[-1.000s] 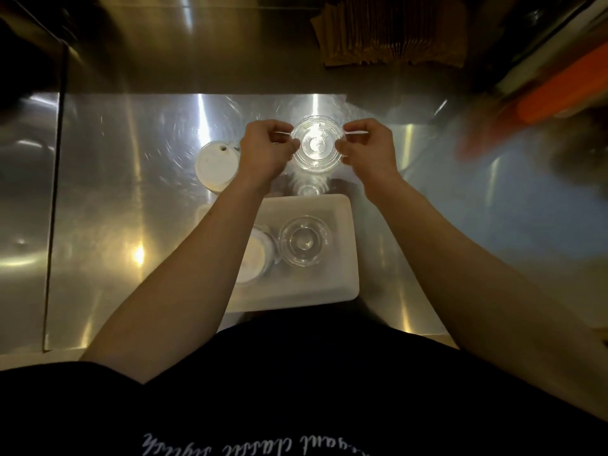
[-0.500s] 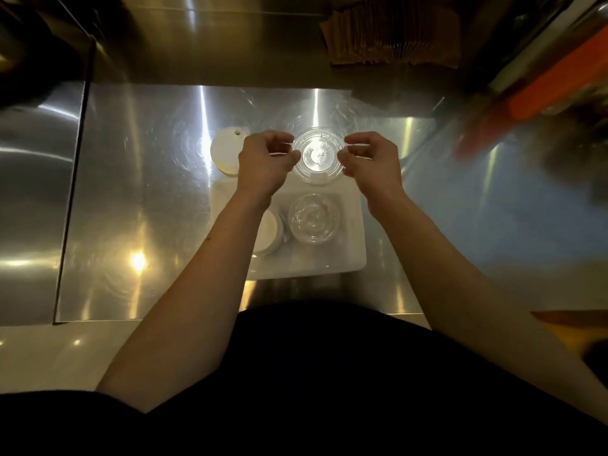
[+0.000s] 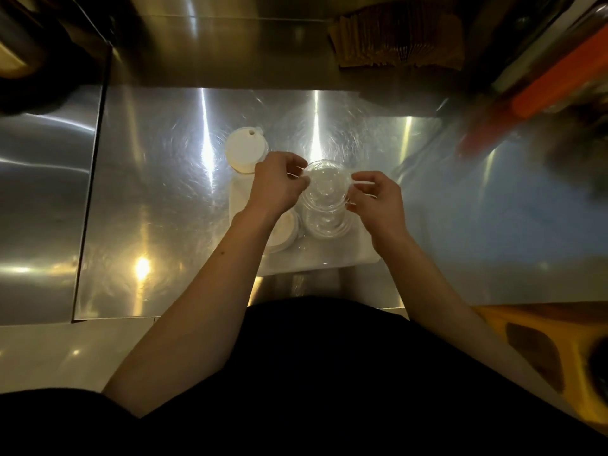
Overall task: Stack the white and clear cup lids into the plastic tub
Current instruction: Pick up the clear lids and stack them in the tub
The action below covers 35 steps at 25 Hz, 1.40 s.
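A clear round cup lid (image 3: 325, 183) hangs between my two hands, over the far part of the white plastic tub (image 3: 329, 258). My left hand (image 3: 279, 185) pinches its left rim and my right hand (image 3: 375, 199) pinches its right rim. Right under it, inside the tub, sits a stack of clear lids (image 3: 325, 223). A stack of white lids (image 3: 284, 233) lies in the tub's left half, partly hidden by my left forearm. Another white lid stack (image 3: 245, 153) stands on the steel counter just beyond the tub's far left corner.
The tub rests on a shiny steel counter (image 3: 158, 209) whose left edge drops to a lower steel surface. Brown paper sleeves (image 3: 398, 41) lie at the back right. An orange object (image 3: 556, 80) is at the far right, and a wooden item (image 3: 539, 350) at the near right.
Both hands have carried the clear lid toward me and down, from beyond the tub to just above the clear stack inside it. The camera view has shifted too.
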{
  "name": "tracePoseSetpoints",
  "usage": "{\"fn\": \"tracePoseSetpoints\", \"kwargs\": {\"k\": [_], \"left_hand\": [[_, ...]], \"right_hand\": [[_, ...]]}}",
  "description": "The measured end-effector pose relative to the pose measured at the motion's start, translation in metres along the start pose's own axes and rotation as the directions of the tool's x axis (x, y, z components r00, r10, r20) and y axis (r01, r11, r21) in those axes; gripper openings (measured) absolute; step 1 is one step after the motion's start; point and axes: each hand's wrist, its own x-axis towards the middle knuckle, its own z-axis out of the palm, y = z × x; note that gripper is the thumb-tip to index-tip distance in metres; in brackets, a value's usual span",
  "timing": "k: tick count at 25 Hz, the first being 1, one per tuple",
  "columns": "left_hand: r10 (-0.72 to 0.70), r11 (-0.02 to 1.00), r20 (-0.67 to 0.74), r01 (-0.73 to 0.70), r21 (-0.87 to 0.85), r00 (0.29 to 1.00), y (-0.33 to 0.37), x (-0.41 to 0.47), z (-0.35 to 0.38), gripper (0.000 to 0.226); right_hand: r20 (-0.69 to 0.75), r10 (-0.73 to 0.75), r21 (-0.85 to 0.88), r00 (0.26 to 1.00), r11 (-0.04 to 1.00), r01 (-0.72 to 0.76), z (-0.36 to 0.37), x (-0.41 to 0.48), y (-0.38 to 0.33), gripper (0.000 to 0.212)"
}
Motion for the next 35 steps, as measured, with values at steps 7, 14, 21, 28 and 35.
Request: {"fn": "tracePoseSetpoints", "kwargs": {"k": [7, 14, 21, 28, 35], "left_hand": [[0.06, 0.979, 0.127, -0.083, 0.184, 0.99, -0.003, 0.007, 0.011, 0.034], [0.101, 0.937, 0.252, -0.177, 0.302, 0.962, -0.007, 0.016, 0.023, 0.019], [0.113, 0.915, 0.317, -0.223, 0.336, 0.942, -0.017, 0.02, 0.034, 0.031], [0.065, 0.923, 0.294, -0.169, 0.345, 0.954, -0.018, 0.02, 0.036, 0.037], [-0.005, 0.902, 0.26, -0.108, 0.417, 0.966, -0.014, 0.014, 0.027, 0.043]], "right_hand": [[-0.093, 0.018, -0.118, 0.996, 0.993, -0.029, 0.006, -0.029, 0.012, 0.022], [-0.104, 0.027, -0.271, 0.994, 0.961, -0.054, 0.01, -0.039, 0.019, 0.02], [-0.082, 0.053, -0.415, 0.995, 0.906, -0.083, 0.014, -0.041, 0.02, 0.03], [-0.029, 0.095, -0.452, 0.995, 0.886, -0.098, 0.013, -0.04, 0.02, 0.036], [0.008, 0.093, -0.473, 0.996, 0.878, -0.078, 0.012, -0.038, 0.019, 0.035]]}}
